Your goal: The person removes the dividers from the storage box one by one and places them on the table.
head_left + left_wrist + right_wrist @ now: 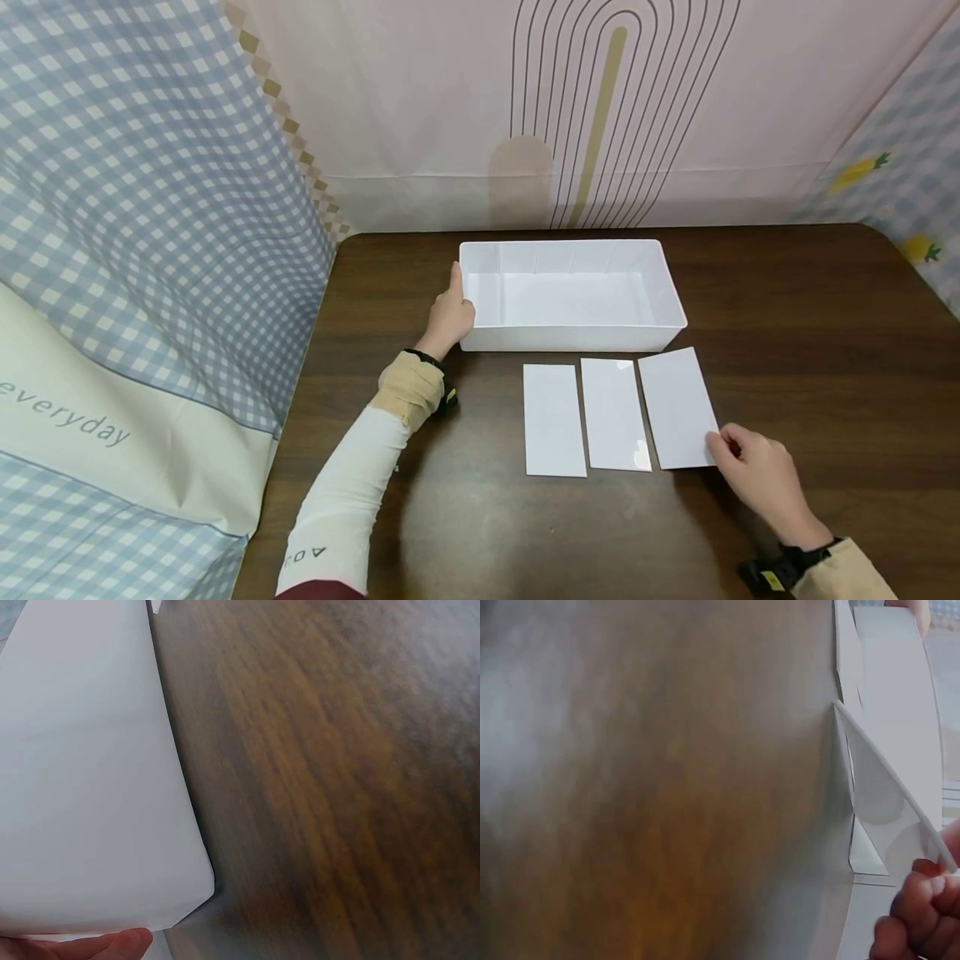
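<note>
Checked cloth (172, 167) beside brown table (817, 350)

In the head view, the right hand (761, 475) hides part of the right card's (678, 408) edge at four o'clock. The left sleeve (341, 500) is cut off at seven o'clock, its letters (305, 556) too small to read surely; the right sleeve (847, 575) is cut off at four. The left wrist view crops the tray (573, 339) from nine to eleven o'clock, the left hand (447, 315) at seven. In the right wrist view, the table (667, 787) blurs.
</note>
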A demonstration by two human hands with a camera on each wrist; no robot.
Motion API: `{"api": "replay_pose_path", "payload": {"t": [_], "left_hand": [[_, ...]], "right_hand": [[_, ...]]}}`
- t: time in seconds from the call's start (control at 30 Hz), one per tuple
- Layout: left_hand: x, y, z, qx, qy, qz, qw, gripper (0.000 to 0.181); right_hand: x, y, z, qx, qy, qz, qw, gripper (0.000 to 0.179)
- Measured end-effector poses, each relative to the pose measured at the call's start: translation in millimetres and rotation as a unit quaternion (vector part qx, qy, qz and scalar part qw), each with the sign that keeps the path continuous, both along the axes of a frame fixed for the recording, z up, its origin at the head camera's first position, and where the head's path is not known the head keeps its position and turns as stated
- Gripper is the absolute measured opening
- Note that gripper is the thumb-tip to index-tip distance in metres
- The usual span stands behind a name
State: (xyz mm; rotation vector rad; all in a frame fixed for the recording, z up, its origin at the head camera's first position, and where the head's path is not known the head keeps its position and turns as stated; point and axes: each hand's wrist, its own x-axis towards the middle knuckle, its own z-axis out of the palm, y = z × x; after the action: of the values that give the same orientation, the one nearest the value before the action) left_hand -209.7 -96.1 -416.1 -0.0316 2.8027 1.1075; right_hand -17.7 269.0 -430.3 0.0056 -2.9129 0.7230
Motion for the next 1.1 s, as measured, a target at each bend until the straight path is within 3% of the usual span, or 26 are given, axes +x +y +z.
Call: {"api": "replay_pose_path", "payload": {"t": [0.33,0.8,1.1], "left_hand": [[-0.1,-0.3,-0.2,0.000,0.004,-0.001,1.0000,0.066],[-0.5,0.1,-1.2,0.001,0.004,0.001,1.0000,0.066],[-1.3,0.2,-2.7,0.007,0.005,0.001,1.0000,0.066]], "right_hand": [[-6.4,7.7,6.0,0.035,-0.137,0.034,0.9894,0.032],[-13.7,15.3,2.7,0.059,-0.187,0.070,0.9780,0.031],[-17.7,17.5,3.8,0.058,-0.271,0.072,0.9582,0.031]]}}
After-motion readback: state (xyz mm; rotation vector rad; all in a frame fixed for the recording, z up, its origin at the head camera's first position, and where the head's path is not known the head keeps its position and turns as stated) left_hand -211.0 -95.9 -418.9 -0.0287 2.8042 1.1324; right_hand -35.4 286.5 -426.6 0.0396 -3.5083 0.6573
